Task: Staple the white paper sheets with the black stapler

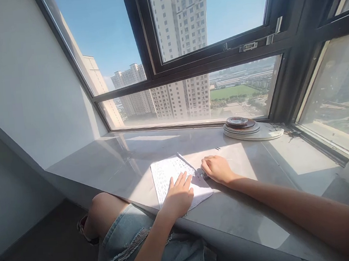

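A white sheet of paper [163, 175] covered with rows of dark marks lies on the sill, glaring in the sun. My left hand [178, 194] rests flat on its lower part, fingers spread. To the right of the paper, my right hand [217, 168] lies on the sill with its fingers curled in. Something small and dark [202, 173] shows by its fingertips, partly in shadow; what it is I cannot make out. Along the sheet's upper right edge runs a narrow pale strip [185, 161], either a pen or a rolled edge.
A stack of round, flat, plate-like pieces [241, 128] sits at the back right of the pale stone sill [103, 165]. Two tiny dark bits [217, 148] lie beyond my right hand. Dark window frames [187, 72] bound the back, and my knee [103, 208] is below the front edge.
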`<state>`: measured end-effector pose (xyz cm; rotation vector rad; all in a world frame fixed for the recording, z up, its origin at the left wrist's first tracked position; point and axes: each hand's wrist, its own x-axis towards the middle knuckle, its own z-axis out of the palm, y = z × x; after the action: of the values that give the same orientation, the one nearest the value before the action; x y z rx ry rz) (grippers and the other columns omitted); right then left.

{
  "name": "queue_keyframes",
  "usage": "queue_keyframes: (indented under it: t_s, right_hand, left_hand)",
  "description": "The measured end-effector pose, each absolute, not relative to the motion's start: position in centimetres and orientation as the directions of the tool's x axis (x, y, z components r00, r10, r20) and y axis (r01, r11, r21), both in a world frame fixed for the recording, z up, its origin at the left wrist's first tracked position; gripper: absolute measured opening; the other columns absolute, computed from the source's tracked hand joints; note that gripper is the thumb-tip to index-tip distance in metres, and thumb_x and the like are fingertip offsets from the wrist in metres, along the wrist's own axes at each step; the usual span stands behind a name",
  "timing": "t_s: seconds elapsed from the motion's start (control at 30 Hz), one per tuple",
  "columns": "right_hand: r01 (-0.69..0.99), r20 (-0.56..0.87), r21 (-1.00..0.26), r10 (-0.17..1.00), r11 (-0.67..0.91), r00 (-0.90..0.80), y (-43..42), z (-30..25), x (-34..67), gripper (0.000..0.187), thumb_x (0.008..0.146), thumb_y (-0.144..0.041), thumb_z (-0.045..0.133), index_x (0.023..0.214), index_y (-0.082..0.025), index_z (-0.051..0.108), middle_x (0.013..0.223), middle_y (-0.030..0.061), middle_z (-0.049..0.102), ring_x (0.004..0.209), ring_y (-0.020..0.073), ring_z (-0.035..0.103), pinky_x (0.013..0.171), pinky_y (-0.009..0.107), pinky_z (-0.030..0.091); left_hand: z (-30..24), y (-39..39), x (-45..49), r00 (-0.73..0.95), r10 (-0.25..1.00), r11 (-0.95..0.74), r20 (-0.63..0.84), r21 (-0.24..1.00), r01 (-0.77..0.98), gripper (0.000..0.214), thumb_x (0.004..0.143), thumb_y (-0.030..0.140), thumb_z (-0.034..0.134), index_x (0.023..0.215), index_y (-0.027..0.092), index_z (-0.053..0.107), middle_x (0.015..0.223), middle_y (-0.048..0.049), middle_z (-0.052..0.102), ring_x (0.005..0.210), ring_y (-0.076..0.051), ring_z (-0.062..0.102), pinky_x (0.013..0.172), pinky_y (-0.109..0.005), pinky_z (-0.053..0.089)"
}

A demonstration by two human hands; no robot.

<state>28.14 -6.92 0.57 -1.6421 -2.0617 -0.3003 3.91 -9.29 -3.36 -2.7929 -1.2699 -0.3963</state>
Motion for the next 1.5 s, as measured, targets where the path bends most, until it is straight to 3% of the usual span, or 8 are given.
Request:
queue_keyframes:
  t_s: [0.2,0.47,0.77,0.93,1.03,1.17,1.33,1.5]
  right_hand:
    - [0.958,0.481,-0.139,0.863,0.251,-0.156,-6.9,0.6,28.1,0.047,0.109,-0.024,0.040,0.071,-0.019,0.067,0.081,0.0063,0.075,0.078,0.0187,0.066,0.075,0.033,0.035]
    - [0.956,0.481,-0.140,0.862,0.256,-0.160,-7.0,0.6,28.1,0.047,0.109,-0.023,0.041,0.070,-0.018,0.067,0.080,0.0083,0.074,0.078,0.0190,0.066,0.076,0.033,0.035]
    - [0.944,0.500,-0.174,0.851,0.280,-0.160,-6.7,0.4,28.4,0.050,0.109,-0.025,0.038,0.068,-0.019,0.065,0.078,0.0069,0.073,0.073,0.0185,0.063,0.073,0.032,0.037]
    - [0.890,0.616,-0.236,0.768,0.391,-0.174,-6.7,-0.1,29.1,0.054,0.109,-0.031,0.029,0.062,-0.022,0.053,0.067,0.0060,0.065,0.067,0.0183,0.057,0.072,0.033,0.036]
    - [0.832,0.719,-0.251,0.671,0.494,-0.181,-7.0,0.3,29.3,0.051,0.108,-0.033,0.023,0.066,-0.023,0.050,0.067,0.0050,0.062,0.068,0.0183,0.054,0.076,0.033,0.037]
    - [0.782,0.778,-0.329,0.621,0.529,-0.092,-7.6,1.9,29.0,0.053,0.110,-0.036,0.018,0.069,-0.023,0.048,0.069,0.0034,0.060,0.065,0.0177,0.049,0.078,0.035,0.036]
    - [0.768,0.703,-0.457,0.711,0.448,0.003,-7.1,2.0,28.8,0.059,0.112,-0.045,0.015,0.070,-0.023,0.049,0.069,0.0032,0.062,0.066,0.0181,0.053,0.076,0.034,0.035]
    - [0.802,0.639,-0.438,0.768,0.407,-0.040,-6.2,0.7,28.4,0.063,0.111,-0.052,0.014,0.067,-0.023,0.047,0.066,0.0041,0.064,0.065,0.0195,0.056,0.077,0.034,0.036]
  left_hand:
    - [-2.9,-9.4,3.9,0.637,0.741,-0.665,0.213,0.103,0.740,0.058,0.111,0.026,0.038,0.168,0.015,0.041,0.176,-0.0134,0.033,0.165,-0.032,0.031,0.133,-0.071,0.027]
    - [-2.0,-10.0,3.8,0.614,0.757,-0.649,0.223,0.151,0.745,0.056,0.109,0.023,0.041,0.164,0.015,0.047,0.169,-0.0152,0.047,0.163,-0.032,0.035,0.133,-0.069,0.028]
    - [-1.0,-10.5,3.9,0.618,0.763,-0.644,0.191,0.138,0.752,0.054,0.109,0.024,0.040,0.162,0.016,0.048,0.165,-0.0151,0.051,0.160,-0.032,0.038,0.134,-0.064,0.027]
    - [-0.1,-10.9,3.9,0.653,0.716,-0.695,0.247,0.159,0.701,0.041,0.107,0.019,0.045,0.143,0.016,0.064,0.131,-0.0134,0.068,0.126,-0.027,0.062,0.116,-0.046,0.051]
    - [0.2,-11.2,4.1,0.682,0.684,-0.729,0.258,0.209,0.652,0.030,0.105,0.016,0.047,0.124,0.016,0.070,0.119,-0.0105,0.069,0.116,-0.025,0.063,0.106,-0.039,0.056]
    - [-0.1,-11.8,4.8,0.727,0.635,-0.771,0.261,0.152,0.618,0.020,0.103,0.015,0.050,0.106,0.019,0.070,0.106,-0.0085,0.068,0.105,-0.024,0.066,0.094,-0.037,0.058]
    - [-0.5,-11.2,4.7,0.725,0.627,-0.776,0.285,0.141,0.615,0.019,0.097,0.012,0.056,0.100,0.021,0.073,0.111,-0.0067,0.074,0.109,-0.024,0.069,0.103,-0.040,0.057]
    - [-0.3,-9.3,3.4,0.635,0.702,-0.703,0.322,0.174,0.690,0.036,0.100,0.012,0.052,0.123,0.023,0.077,0.134,-0.0076,0.075,0.125,-0.025,0.068,0.113,-0.044,0.052]
